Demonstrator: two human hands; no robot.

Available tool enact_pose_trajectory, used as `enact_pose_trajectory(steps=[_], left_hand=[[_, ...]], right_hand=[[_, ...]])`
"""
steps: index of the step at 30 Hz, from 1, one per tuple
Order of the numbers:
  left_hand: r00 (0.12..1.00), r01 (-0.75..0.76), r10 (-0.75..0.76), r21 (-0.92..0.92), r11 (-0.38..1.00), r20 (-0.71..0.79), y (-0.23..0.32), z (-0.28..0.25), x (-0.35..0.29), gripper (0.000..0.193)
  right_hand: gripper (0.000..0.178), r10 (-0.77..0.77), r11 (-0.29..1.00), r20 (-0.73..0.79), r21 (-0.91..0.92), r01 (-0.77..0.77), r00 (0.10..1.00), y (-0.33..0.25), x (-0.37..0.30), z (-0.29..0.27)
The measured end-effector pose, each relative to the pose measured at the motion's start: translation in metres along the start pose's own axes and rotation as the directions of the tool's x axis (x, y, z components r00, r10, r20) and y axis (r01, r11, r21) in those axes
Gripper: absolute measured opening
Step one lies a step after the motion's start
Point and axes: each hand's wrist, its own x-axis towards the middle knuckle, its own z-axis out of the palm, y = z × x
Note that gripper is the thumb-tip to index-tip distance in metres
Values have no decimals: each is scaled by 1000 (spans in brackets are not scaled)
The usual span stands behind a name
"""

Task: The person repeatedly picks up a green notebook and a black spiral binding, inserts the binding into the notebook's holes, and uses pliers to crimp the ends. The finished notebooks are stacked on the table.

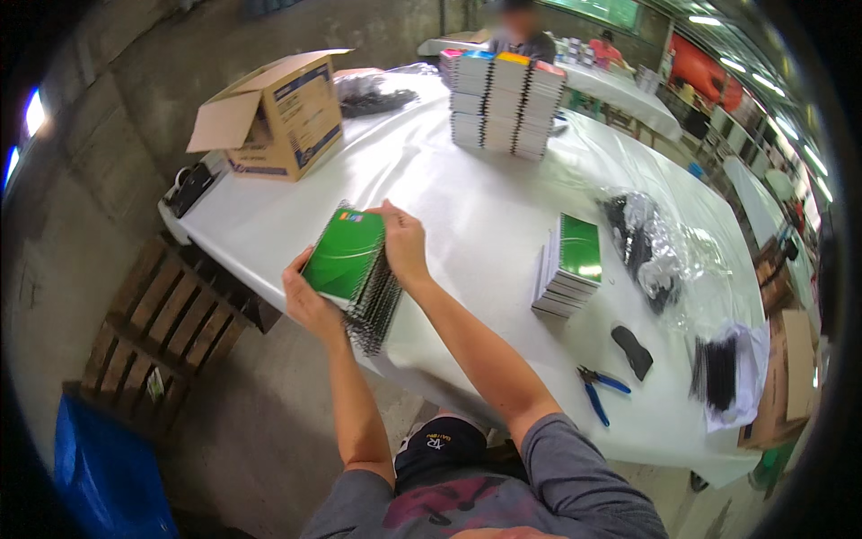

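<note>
Through the head camera I see a stack of green notebooks (344, 251) left of the frame's centre, at the near edge of the white table (467, 242); I cannot tell how much of its weight the table bears. The left grip (310, 295) is closed around its lower left side, and the right grip (404, 244) pinches its upper right corner, beside the dark wire coils. The top cover carries a small patch of multicoloured lettering near its upper edge. Right of centre I make out a second stack of green notebooks (579, 247), the cover's markings washed by glare. The open carton (305, 117) at upper left bears dark blue printed panels and a line of lettering low on its side. At upper centre, a tall block of spiral notebooks (489, 108) shows red, blue and orange covers on top, too slanted for me to read. On the wearer's black shorts (442, 454), at lower centre, I pick out a white emblem above yellow lettering; the grey shirt (575, 467) has a reddish print. Toward the lower right lie blue-handled pliers (600, 388), a black object (632, 351) and a bundle of black coils (718, 373) on white wrapping.
</note>
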Motion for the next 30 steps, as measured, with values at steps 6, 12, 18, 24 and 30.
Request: enact_pose_trajectory(steps=[6, 12, 18, 24, 30], left_hand=[[940, -107, 119, 53, 993, -319, 21, -23, 5, 68], [720, -414, 355, 41, 909, -597, 86, -55, -10, 46], [697, -646, 571, -34, 762, -435, 121, -12, -47, 34], [813, -569, 581, -272, 776, -43, 131, 32, -94, 33], [773, 159, 28, -237, 959, 633, 125, 104, -146, 45]], right_hand=[[41, -576, 742, -149, -508, 437, 804, -18, -17, -91], [52, -335, 566, -573, -757, -327, 748, -32, -84, -272], [45, 75, 821, -543, -442, -361, 836, -25, -100, -304], [39, -489, 362, -425, -893, -265, 762, -29, -102, -306], [29, -440, 817, -398, -550, 174, 805, -54, -144, -238]])
